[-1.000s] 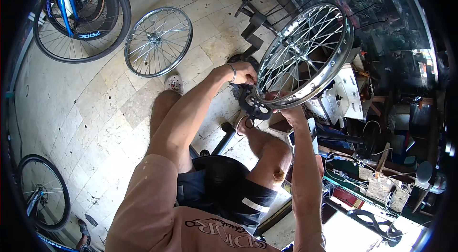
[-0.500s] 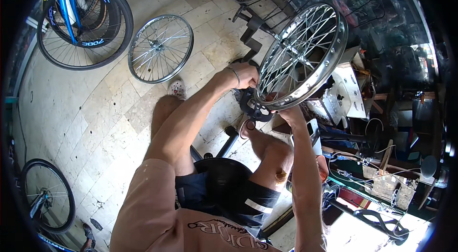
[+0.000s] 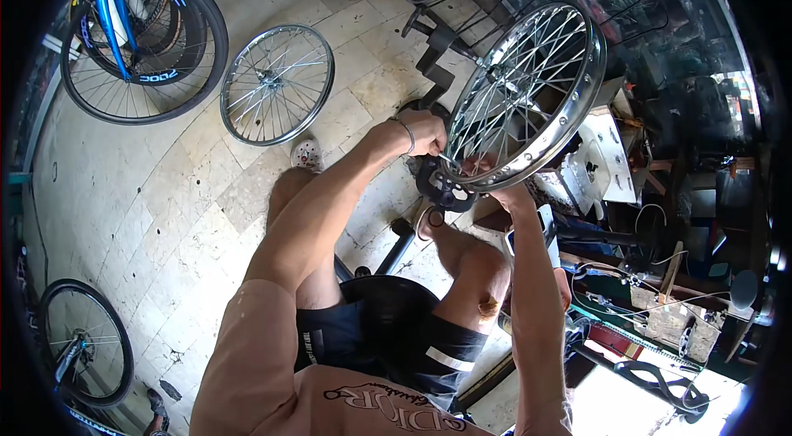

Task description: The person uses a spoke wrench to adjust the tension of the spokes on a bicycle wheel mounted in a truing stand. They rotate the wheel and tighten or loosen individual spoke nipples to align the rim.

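A bare spoked bicycle wheel with a shiny metal rim stands tilted in front of me, mounted at its hub on a dark metal stand. My left hand is closed at the rim's near left side, its fingertips pinching something small that I cannot make out. Under the rim's near edge, my right hand grips the wheel. Its fingers show partly through the spokes, and the rim hides the rest. A dark chainring-like part sits just below the wheel.
Another bare wheel lies on the tiled floor to the left. Beyond it stands a blue bicycle with a black-tyred wheel. A cluttered workbench with tools and cables is at the right. At lower left is another bicycle wheel.
The mounted wheel has turned slightly and its rim appears a little further right. My right hand has shifted slightly right, with more fingers showing through the spokes. My left hand stays at the rim.
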Motion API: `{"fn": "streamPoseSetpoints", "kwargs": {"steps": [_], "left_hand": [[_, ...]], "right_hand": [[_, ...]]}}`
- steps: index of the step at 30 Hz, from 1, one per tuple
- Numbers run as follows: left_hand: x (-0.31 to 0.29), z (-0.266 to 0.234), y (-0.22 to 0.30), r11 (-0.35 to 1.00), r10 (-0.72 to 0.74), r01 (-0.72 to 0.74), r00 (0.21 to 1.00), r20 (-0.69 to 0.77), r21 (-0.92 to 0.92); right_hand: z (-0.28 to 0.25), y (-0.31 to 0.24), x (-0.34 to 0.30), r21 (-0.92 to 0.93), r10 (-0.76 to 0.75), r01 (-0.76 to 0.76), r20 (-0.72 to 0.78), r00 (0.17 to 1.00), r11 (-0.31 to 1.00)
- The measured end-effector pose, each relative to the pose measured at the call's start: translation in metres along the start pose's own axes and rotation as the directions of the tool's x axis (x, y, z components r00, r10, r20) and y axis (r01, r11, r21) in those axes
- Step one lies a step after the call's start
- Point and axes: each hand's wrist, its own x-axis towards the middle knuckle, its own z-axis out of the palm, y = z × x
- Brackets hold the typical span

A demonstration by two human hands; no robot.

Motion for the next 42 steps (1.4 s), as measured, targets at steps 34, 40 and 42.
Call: {"fn": "streamPoseSetpoints", "kwargs": {"steps": [34, 40, 42], "left_hand": [[0.016, 0.017, -0.006, 0.986, 0.148, -0.142, 0.987, -0.064, 0.087], [-0.023, 0.026, 0.073, 0.937, 0.131, -0.046, 0.965, -0.229, 0.345], [-0.016, 0.001, 0.05, 0.958, 0.022, 0.023, 0.988, -0.154, 0.286]], "right_hand": [[-0.017, 0.024, 0.029, -0.045, -0.057, 0.065, 0.162, 0.985, 0.997], [-0.028, 0.048, 0.017, 0.062, -0.16, 0.153, 0.13, 0.979, 0.986], [-0.019, 0.041, 0.026, 0.064, -0.002, -0.007, 0.132, 0.991, 0.998]]}}
